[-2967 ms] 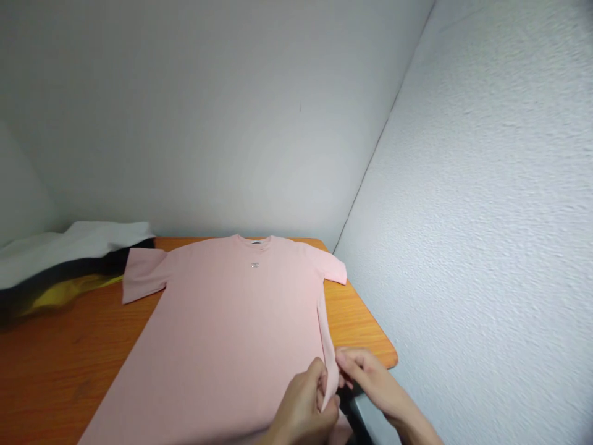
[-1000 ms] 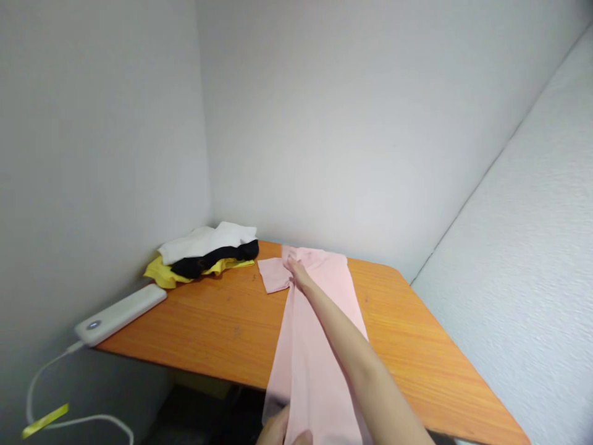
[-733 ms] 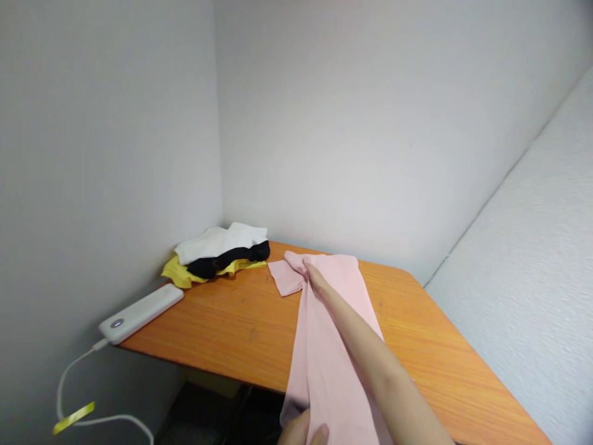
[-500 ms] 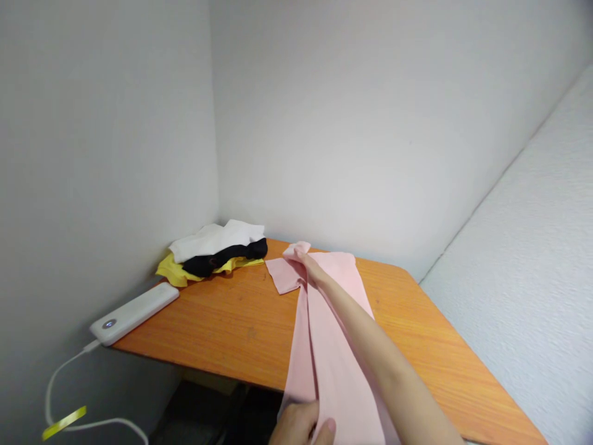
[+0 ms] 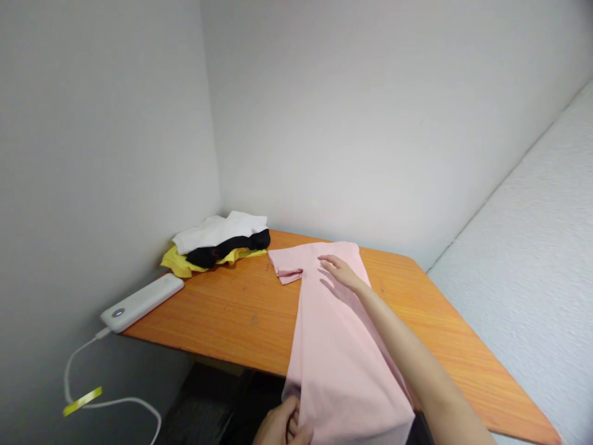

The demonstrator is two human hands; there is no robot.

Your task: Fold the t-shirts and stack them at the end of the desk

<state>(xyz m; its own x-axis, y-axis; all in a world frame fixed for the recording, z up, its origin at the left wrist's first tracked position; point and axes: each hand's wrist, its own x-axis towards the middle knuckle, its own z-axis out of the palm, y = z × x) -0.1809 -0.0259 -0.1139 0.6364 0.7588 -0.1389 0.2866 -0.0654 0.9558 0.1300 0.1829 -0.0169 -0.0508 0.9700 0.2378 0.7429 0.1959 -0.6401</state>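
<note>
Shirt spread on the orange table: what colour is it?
Plain light pink, no pattern visible; the shirt shows best in the head view.

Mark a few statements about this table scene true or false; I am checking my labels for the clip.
1. The right hand is open above the pink shirt. True.
2. The left hand holds the power bank. False: it grips the pink shirt's near edge.
3. In the clothes pile, white lies on top. True.
4. The pink shirt lies on the clothes pile. False: it lies apart from it on the table.
</note>
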